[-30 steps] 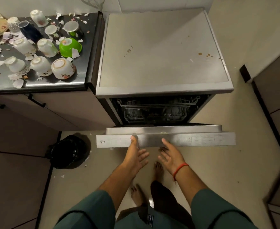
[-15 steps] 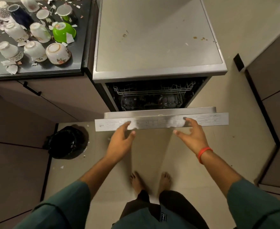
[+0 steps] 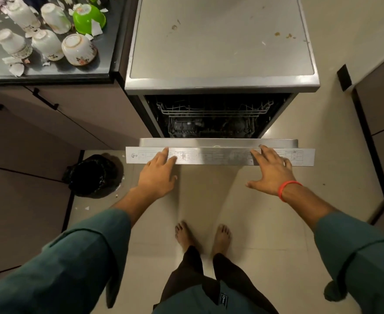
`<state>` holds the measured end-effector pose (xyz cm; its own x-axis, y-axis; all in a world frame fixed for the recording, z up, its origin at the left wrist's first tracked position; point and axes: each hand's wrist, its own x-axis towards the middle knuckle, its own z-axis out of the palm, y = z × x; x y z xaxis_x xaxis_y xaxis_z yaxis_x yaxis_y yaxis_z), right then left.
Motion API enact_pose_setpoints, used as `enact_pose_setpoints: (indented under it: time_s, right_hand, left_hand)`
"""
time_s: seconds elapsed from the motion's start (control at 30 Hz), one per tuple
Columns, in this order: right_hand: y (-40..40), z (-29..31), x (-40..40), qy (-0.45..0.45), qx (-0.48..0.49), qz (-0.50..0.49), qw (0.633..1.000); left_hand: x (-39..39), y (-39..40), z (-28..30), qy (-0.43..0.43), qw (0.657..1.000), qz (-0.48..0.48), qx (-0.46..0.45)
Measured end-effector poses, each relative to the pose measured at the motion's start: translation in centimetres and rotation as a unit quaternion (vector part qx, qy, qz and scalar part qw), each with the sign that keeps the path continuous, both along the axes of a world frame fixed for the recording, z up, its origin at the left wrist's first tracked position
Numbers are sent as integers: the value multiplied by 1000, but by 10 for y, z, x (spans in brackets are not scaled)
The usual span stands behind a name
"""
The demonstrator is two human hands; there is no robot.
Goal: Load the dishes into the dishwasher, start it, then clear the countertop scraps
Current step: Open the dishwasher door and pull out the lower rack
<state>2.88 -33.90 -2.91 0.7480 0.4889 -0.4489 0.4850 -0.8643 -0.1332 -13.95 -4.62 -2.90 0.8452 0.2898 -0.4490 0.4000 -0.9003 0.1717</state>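
While the dishwasher (image 3: 220, 64) stands partly open at centre frame, the left hand (image 3: 158, 175) lays straight fingers on the door's top edge (image 3: 220, 156). The right hand (image 3: 270, 171), fingers spread, rests there too. Upturned cups (image 3: 79, 49) and scraps (image 3: 16, 69) crowd the countertop (image 3: 50, 74), upper left.

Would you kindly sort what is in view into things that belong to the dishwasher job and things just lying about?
Belongs:
dishwasher door
dish racks
upturned cups
green bowl
countertop scraps
bin

Lying about:
cabinet handle
wall socket
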Motion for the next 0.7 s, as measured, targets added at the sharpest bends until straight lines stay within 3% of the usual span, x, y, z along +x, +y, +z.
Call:
enact_pose_setpoints:
  time_s: [0.37, 0.7]
  right_hand:
    - [3, 5, -6, -11, -5, 6, 1000]
    - [-2, -2, -39, 24, -77, 28, 996]
  left_hand:
    - [-21, -6, -14, -5, 999, -3, 40]
    - [-50, -30, -26, 32, 999, 16, 41]
